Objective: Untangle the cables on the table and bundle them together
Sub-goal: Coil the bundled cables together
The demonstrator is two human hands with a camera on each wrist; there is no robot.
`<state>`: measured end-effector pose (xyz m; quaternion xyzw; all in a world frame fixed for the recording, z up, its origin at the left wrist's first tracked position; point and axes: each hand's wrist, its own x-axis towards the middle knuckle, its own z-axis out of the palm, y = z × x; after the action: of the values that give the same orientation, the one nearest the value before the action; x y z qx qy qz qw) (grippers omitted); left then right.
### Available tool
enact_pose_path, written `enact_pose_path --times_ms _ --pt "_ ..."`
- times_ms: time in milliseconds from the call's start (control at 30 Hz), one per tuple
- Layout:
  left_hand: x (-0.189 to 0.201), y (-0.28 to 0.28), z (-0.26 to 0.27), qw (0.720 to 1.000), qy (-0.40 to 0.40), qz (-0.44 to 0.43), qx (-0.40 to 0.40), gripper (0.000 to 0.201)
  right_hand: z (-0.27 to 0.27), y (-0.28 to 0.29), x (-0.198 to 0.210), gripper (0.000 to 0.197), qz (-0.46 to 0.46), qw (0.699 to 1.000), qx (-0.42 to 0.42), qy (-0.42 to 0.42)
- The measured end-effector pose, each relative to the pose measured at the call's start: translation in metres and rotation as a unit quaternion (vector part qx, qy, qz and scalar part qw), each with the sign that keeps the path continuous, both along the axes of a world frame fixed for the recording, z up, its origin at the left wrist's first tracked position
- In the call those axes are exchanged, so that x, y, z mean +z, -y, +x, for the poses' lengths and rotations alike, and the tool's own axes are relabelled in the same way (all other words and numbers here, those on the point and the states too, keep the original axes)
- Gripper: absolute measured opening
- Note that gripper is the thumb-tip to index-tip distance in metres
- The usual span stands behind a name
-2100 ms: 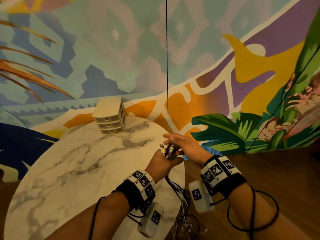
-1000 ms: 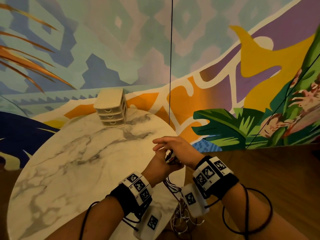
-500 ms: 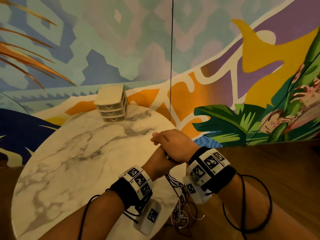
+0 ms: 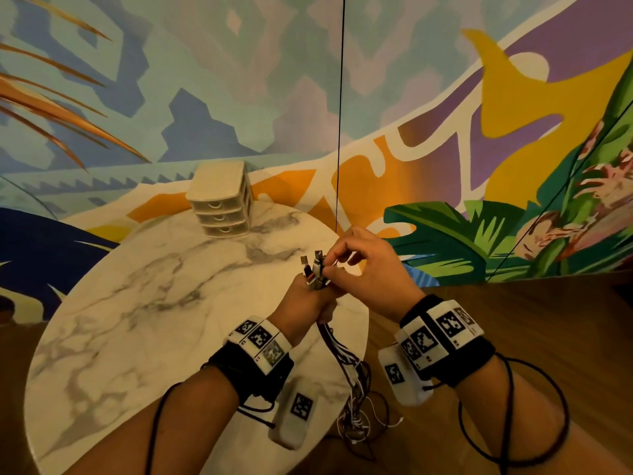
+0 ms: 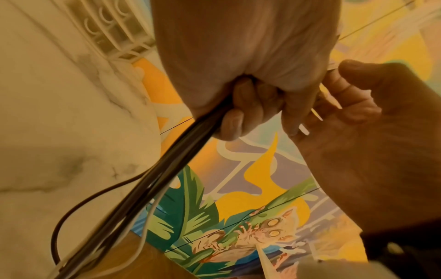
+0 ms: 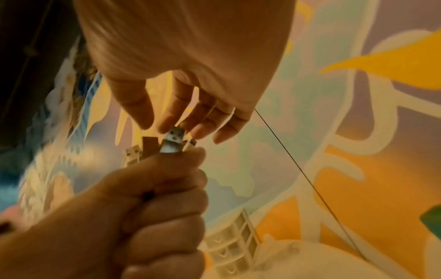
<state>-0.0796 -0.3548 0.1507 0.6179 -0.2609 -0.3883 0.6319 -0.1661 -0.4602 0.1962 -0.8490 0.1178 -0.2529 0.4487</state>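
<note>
Cables [image 4: 317,274]: bundle upright in left hand's [image 4: 303,305] tight-fisted grip above table's [image 4: 137,303] right edge, tails hanging. Right hand [image 4: 368,269], grip loose, fingertips touching plug ends [image 6: 171,140]; previously clasped over the fist, plugs hidden.

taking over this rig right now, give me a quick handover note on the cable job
Left hand: fisted round the cables just below their plug ends, held above the table near its edge.
Right hand: fingers relaxed, tips touching the plug ends; no firm grip visible.
Done: plug ends gathered side by side in one fist.
Left: the lower lengths hang past the table edge in a loose snarl. Comb them straight, then tie the bundle; no tie is visible.
Drawer unit sits at the table's far edge, untouched.
</note>
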Motion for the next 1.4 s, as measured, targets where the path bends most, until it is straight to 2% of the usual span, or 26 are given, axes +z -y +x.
enact_pose_path --times_ms 100,167,233,433,500,567,667,800,933,1067,1167,1400 --pt "0.002 0.001 0.0 0.999 -0.029 -0.014 0.008 0.023 -0.003 0.001 -0.004 0.022 -0.076 0.996 0.022 -0.033" --pt "0.003 0.002 -0.002 1.0 -0.026 -0.006 0.01 0.019 -0.002 0.0 -0.007 0.025 -0.09 0.995 0.012 -0.044" --pt "0.002 0.004 -0.003 1.0 -0.017 -0.001 0.016 0.008 0.0 -0.001 -0.007 0.022 -0.072 0.997 -0.002 -0.034" --pt "-0.002 0.002 -0.002 0.999 0.01 0.03 0.006 0.013 0.0 -0.003 -0.008 0.015 0.005 1.0 -0.008 -0.002" --pt "0.0 0.001 -0.003 1.0 0.012 0.019 0.004 0.008 0.0 -0.005 -0.005 0.012 0.001 1.0 -0.006 0.001" --pt "0.001 0.0 -0.004 1.0 0.003 0.0 0.01 0.016 -0.002 -0.005 -0.003 0.01 0.005 1.0 0.002 0.005" --pt "0.003 -0.002 -0.004 0.999 -0.036 -0.009 0.003 0.027 -0.011 0.003 -0.005 0.017 0.027 1.0 -0.014 -0.004" --pt "0.006 -0.002 -0.004 0.997 -0.069 -0.023 -0.029 0.009 -0.018 0.011 -0.008 0.01 0.027 0.998 0.011 -0.053" --pt "0.008 0.0 -0.004 0.996 -0.072 -0.026 -0.044 0.009 -0.018 0.012 -0.007 0.005 0.047 0.998 0.024 -0.039" --pt "0.008 -0.001 -0.004 0.996 -0.067 -0.021 -0.061 0.019 -0.019 0.009 -0.007 0.006 0.055 0.996 0.044 -0.044" --pt "0.009 -0.002 -0.004 0.995 -0.069 -0.018 -0.077 0.019 -0.018 0.008 -0.005 0.001 0.053 0.996 0.061 -0.045" --pt "0.008 -0.003 0.001 0.994 -0.055 -0.016 -0.088 0.021 -0.016 0.008 -0.005 0.003 0.05 0.996 0.071 -0.034"
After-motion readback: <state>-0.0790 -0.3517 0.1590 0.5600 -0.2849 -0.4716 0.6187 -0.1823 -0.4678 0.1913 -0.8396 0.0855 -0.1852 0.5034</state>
